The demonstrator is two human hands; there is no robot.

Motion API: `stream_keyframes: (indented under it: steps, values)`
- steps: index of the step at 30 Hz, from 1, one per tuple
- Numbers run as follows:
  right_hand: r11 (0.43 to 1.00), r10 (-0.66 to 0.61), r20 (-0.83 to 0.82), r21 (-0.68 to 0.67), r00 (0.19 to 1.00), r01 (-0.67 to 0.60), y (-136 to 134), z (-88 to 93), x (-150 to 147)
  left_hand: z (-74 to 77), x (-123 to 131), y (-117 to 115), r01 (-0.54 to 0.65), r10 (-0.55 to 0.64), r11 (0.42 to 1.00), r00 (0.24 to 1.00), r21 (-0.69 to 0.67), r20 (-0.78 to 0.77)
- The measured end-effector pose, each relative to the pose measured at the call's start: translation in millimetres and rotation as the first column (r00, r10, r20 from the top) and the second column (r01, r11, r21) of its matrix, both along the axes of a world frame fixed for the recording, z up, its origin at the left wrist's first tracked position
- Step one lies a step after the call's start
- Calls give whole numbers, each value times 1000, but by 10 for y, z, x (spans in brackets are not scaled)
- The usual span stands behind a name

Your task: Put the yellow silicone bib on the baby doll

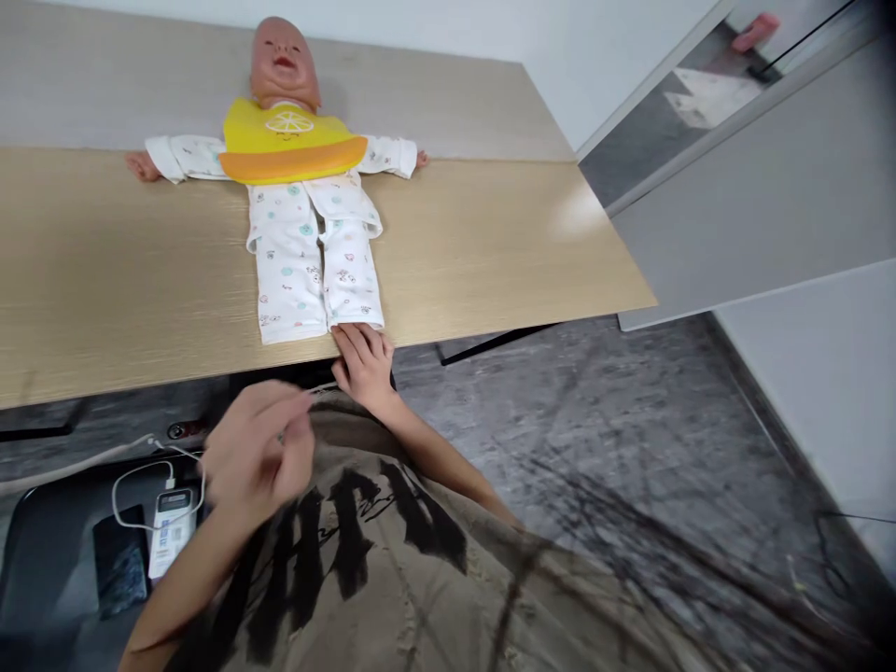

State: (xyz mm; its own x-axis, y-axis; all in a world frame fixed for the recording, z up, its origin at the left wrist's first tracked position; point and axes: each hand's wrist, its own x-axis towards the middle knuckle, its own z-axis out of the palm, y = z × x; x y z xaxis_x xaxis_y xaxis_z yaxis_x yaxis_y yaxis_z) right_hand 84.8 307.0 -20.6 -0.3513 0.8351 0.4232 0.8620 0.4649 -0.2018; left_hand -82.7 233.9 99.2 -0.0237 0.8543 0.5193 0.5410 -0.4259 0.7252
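Note:
A baby doll (285,63) lies on its back on the table, arms spread out. It has on a yellow bib (290,140) with an orange lower pocket, a white printed top (200,157) and matching trousers (290,280). My right hand (364,364) rests at the table's front edge, its extended fingers touching the hem of one trouser leg. Closer to me, my left hand (259,448) is raised over my lap and smeared by motion. Its fingers look curled together, with a small greenish-patterned patch showing between them that I cannot make out.
A wooden table (490,243) spans the front, against a grey panel (448,103). On a black chair (49,541) to my left lie a phone (120,560) and a white power bank (172,532) with a cable. Loose strands of hair blur the lower right.

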Motion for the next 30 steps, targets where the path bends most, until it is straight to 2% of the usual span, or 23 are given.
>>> stream_keyframes:
  steps: [2, 3, 5, 8, 11, 16, 24, 27, 30]
  values:
    - [999, 10, -32, 32, 999, -9, 1, 8, 2, -273, 32, 174, -1, 10, 995, 996, 104, -89]
    - [999, 10, -48, 49, 999, -8, 2, 12, 0, -420, 40, 259, -2, 33, 986, 983, 168, -181]
    - [998, 6, -72, 65, 997, -2, 7, 19, -10, -685, 37, 391, 20, 54, 978, 937, 207, -346]
    - [999, 1, -75, 47, 997, 2, 13, 40, -26, -903, 19, 471, -17, 107, 979, 891, 203, -441]
    - [999, 3, -82, 45, 997, 1, 13, 77, -29, -915, 29, 480, -86, 160, 979, 886, 184, -435]
    - [997, 26, -115, 77, 993, -18, 13, 120, -24, -857, 68, 519, -61, 149, 977, 881, 206, -448]
    - [994, 37, -120, 104, 992, -25, 28, 138, -28, -896, 62, 520, -130, 236, 963, 832, 238, -502]
    - [992, 42, -127, 122, 991, -26, 33, 141, -32, -865, 79, 543, -133, 214, 975, 780, 178, -588]
    - [993, 39, -120, 112, 992, -26, 41, 133, -34, -774, 128, 596, -174, 171, 983, 708, 66, -685]
